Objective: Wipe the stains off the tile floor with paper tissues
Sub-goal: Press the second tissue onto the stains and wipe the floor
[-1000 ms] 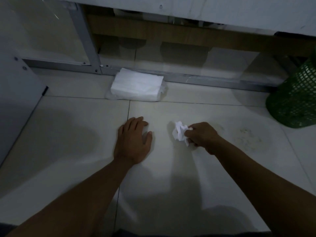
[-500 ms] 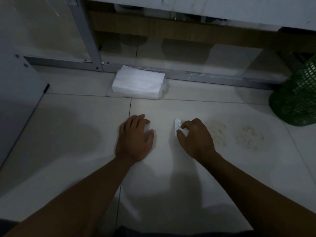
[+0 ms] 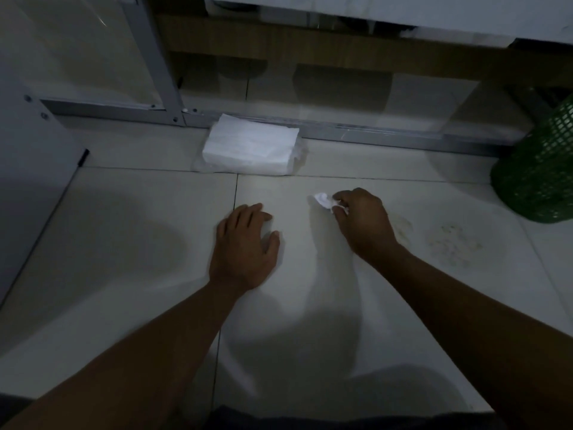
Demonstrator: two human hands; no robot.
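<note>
A person's right hand [image 3: 361, 220] pinches a crumpled tissue [image 3: 322, 200] against the tile floor [image 3: 124, 243], beside speckled stains [image 3: 451, 245] not yet wiped, while the left hand [image 3: 245, 249] lies flat, fingers straight (apparently for support), near the tissue stack [image 3: 251, 148].

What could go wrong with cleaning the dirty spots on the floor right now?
The crumpled tissue in the right hand is a small wad, so it might smear the speckled stain rather than lift it. That stain lies to the right of the hand, so it could get missed. The left hand is pressed flat on the tile floor for support; on a damp tile it might slip.
</note>
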